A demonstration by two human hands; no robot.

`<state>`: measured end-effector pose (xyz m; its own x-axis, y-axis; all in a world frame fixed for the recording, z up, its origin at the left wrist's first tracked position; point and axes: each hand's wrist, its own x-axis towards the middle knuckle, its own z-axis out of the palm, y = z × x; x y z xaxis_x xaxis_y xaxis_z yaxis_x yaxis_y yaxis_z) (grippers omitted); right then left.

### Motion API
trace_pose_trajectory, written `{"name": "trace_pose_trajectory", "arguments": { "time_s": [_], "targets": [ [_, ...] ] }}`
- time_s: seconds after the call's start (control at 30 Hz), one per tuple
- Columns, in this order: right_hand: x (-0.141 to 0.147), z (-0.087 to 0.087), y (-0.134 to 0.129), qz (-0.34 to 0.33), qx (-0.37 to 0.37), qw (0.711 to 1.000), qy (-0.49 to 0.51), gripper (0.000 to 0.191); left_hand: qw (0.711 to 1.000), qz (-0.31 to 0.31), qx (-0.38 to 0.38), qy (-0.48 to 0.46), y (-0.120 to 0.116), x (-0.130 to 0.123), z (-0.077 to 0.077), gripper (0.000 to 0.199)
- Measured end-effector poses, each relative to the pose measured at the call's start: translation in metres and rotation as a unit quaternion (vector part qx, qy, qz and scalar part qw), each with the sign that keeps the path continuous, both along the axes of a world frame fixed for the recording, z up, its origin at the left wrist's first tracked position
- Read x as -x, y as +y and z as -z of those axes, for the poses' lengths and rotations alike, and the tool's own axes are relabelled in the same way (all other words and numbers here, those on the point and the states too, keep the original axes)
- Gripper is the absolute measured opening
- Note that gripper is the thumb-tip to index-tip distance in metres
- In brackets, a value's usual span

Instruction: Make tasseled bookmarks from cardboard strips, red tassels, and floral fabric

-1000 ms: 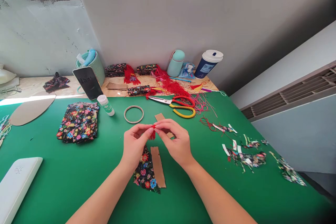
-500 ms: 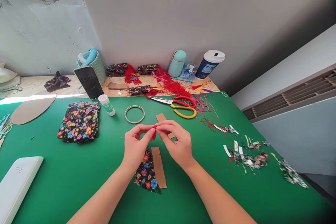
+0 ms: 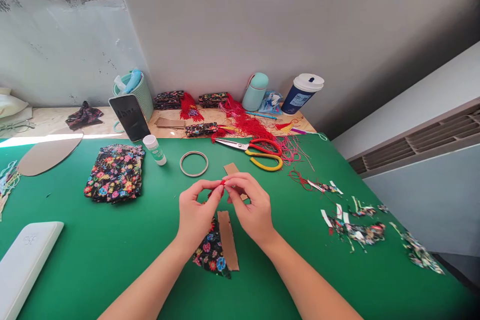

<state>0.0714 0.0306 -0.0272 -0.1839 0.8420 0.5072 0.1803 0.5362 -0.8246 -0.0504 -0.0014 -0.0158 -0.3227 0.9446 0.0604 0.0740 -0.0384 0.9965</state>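
My left hand (image 3: 195,212) and my right hand (image 3: 253,210) meet above the middle of the green mat. Thumbs and fingers of both pinch a small red tassel (image 3: 222,183), mostly covered by the fingertips. Below the hands lies a black floral fabric piece (image 3: 210,255), partly hidden by my left hand. A brown cardboard strip (image 3: 228,245) rests along its right side. Just beyond my right fingers, another cardboard piece (image 3: 230,168) shows in part.
Scissors (image 3: 258,151) with red and yellow handles, a ring (image 3: 194,164) and a glue stick (image 3: 154,150) lie or stand beyond the hands. Stacked floral fabric (image 3: 114,175) sits left, near a phone (image 3: 129,117). Scraps (image 3: 356,230) lie right. A white power bank (image 3: 30,255) is front left.
Less of the red tassel shows below my fingertips than before, and the right-hand fingers have curled in slightly. The whole view has shifted a little.
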Motion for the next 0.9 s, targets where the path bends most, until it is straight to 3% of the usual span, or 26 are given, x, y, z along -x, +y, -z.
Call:
{"name": "trace_pose_trajectory", "arguments": {
  "time_s": [0.2, 0.57, 0.8, 0.9],
  "targets": [
    [0.0027, 0.0028, -0.0035, 0.009, 0.020, 1.000, 0.003, 0.013, 1.000, -0.013, 0.003, 0.004, -0.0007, -0.0009, 0.0039, 0.011],
    [-0.0008, 0.0053, -0.0032, 0.033, -0.062, 0.994, -0.080, 0.020, 1.000, -0.016, -0.010, 0.011, 0.0001, -0.0005, 0.0062, 0.009],
    [0.0008, 0.0035, -0.0071, 0.051, -0.083, 0.994, -0.055, 0.023, 0.988, -0.039, -0.109, 0.107, -0.0023, -0.0009, 0.0020, 0.008],
    [0.0014, 0.0033, -0.0070, 0.048, -0.076, 0.995, -0.043, 0.023, 0.989, -0.040, -0.108, 0.087, -0.0031, -0.0016, 0.0012, 0.008]
  ]
}}
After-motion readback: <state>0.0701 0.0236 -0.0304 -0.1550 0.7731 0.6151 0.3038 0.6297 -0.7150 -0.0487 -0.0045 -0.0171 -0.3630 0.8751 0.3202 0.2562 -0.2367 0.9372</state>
